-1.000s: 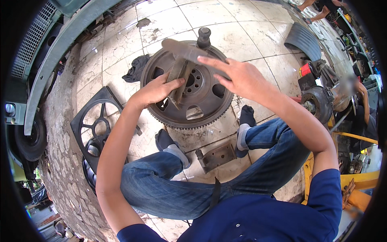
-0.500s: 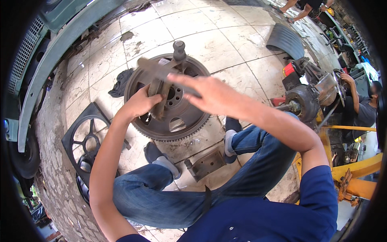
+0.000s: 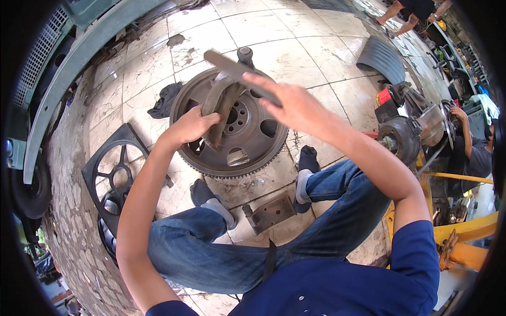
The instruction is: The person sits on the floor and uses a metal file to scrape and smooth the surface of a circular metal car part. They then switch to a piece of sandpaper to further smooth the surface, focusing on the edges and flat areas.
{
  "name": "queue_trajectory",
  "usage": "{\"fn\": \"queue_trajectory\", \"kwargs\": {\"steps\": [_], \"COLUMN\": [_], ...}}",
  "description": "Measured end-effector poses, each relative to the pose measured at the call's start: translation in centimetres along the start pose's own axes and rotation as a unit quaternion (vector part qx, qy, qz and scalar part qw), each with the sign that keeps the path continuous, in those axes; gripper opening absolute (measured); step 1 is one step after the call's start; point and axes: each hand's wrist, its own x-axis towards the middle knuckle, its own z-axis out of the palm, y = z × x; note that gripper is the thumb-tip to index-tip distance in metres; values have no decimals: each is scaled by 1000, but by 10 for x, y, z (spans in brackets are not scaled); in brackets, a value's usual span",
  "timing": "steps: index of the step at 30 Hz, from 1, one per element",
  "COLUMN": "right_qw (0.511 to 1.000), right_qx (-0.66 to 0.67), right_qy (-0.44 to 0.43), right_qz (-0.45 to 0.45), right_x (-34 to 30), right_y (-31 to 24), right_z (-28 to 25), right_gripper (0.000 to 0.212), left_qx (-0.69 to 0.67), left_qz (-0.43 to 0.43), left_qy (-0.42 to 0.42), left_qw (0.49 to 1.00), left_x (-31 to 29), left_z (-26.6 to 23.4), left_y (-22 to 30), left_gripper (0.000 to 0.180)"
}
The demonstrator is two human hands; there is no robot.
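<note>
My left hand (image 3: 196, 125) grips a curved, worn brake shoe (image 3: 224, 108), thumb on its inner side, and holds it tilted over a large toothed flywheel (image 3: 253, 150). In my right hand (image 3: 298, 105) is a long, flat, brown-grey file (image 3: 226, 64). Its far end reaches up and left, above the upper end of the shoe. I cannot tell whether the two touch. The flywheel lies flat on the tiles in front of my feet. Past its far edge stands a round-topped metal piece (image 3: 245, 54), partly hidden by the file.
Left of the flywheel lie a black cloth (image 3: 165, 100) and a black fan shroud (image 3: 126, 138). A rectangular metal block (image 3: 270, 215) sits between my feet. At right are a curved ribbed sheet (image 3: 380, 59), a greasy axle housing (image 3: 398, 134), yellow stand parts (image 3: 464, 226) and another person's arm (image 3: 463, 124).
The file has moved up and to the right with my right hand. My left hand has turned the brake shoe, so more of its broad curved face shows. The view has shifted slightly.
</note>
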Motion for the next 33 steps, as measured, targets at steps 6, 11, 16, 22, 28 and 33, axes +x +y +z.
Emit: {"fn": "queue_trajectory", "kwargs": {"steps": [6, 11, 16, 22, 28, 33], "right_qw": [987, 978, 988, 992, 981, 978], "right_qx": [-62, -35, -33, -26, -68, -101], "right_qy": [40, 137, 41, 61, 104, 85], "right_qz": [-142, -153, -148, -104, -150, -158], "right_x": [-5, 7, -5, -1, 7, -12], "right_y": [4, 19, -1, 7, 33, 6], "right_z": [28, 15, 20, 25, 22, 30], "right_gripper": [67, 63, 63, 64, 68, 63], "left_qx": [26, 7, -33, -9, 3, 8], "left_qz": [7, -26, -9, -29, -25, 17], "left_qy": [14, 4, 25, 9, 9, 45], "left_qw": [1000, 1000, 999, 1000, 1000, 999], "left_x": [6, 0, -7, -1, 1, -2], "left_z": [0, -4, -2, -6, 0, 2], "left_y": [-14, 0, -7, -2, 5, -7], "left_gripper": [56, 57, 61, 60, 60, 66]}}
